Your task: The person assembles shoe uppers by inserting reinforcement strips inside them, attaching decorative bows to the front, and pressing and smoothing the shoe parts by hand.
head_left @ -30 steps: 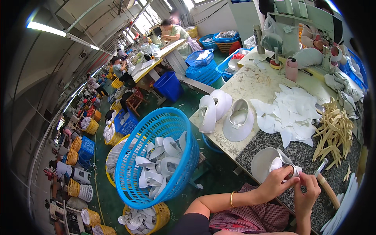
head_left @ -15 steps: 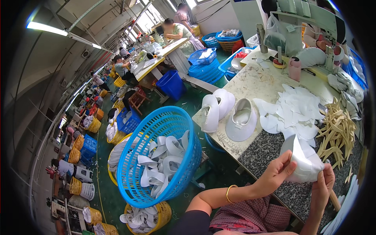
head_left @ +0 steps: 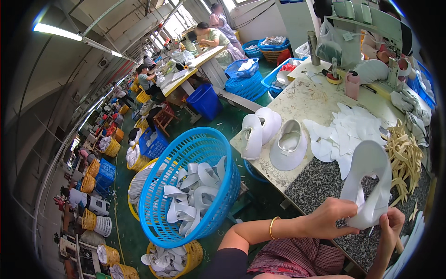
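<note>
A white shoe upper [head_left: 369, 162] is held upright over the speckled stone slab [head_left: 309, 186], its oval opening facing me. My left hand [head_left: 332, 218] is closed on its lower left edge, with a gold bangle on that wrist. On the lower right edge, the fingers of my right hand [head_left: 391, 223] pinch the same upper. Just beyond it lies a loose pile of flat white cut pieces [head_left: 348, 128]. Tan curved strips [head_left: 405, 160] are heaped at its right. Farther left on the table stand several shaped white uppers [head_left: 288, 160].
A large blue basket [head_left: 155, 200] full of white uppers stands left of the table, above a yellow basket [head_left: 194, 253]. A pink bottle [head_left: 351, 86] and a sewing machine [head_left: 371, 30] are at the back of the table. Several people work at benches farther off.
The upper has been turned and raised, so its opening now faces me. My left hand has moved lower along its edge, and my right hand has shifted slightly down.
</note>
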Demonstrator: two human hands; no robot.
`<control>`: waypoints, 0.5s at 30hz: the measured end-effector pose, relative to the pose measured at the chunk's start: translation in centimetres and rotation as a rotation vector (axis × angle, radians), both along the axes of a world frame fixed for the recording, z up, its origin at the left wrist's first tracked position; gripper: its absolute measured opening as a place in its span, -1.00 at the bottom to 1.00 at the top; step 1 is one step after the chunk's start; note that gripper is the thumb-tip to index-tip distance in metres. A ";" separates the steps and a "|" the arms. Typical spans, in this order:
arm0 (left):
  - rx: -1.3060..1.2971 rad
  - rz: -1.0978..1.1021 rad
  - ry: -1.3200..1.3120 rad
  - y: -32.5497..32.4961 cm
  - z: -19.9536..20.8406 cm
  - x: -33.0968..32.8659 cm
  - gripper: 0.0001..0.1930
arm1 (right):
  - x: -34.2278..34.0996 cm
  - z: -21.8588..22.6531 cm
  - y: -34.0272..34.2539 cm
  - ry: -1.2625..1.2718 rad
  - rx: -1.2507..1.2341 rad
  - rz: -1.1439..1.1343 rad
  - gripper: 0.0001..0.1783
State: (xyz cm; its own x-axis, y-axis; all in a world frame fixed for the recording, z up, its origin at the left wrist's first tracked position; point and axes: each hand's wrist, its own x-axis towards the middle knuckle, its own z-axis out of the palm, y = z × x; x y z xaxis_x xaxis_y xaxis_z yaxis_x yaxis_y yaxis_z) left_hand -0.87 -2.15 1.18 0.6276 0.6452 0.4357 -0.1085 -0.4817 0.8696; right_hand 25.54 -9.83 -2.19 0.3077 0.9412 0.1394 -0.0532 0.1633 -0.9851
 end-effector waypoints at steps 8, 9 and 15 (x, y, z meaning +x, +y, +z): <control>0.309 0.151 0.356 3.8 -2.9 1.8 -0.66 | 5.1 -2.4 -7.1 -1.107 -0.164 -0.381 -0.44; 0.308 0.135 0.351 4.1 -3.2 2.4 -0.63 | 5.4 -2.1 -7.8 -1.080 -0.217 -0.378 -0.39; 0.267 0.146 0.511 4.3 -0.1 2.0 -0.56 | 7.3 -3.0 -5.6 -1.380 -0.104 -0.302 -0.64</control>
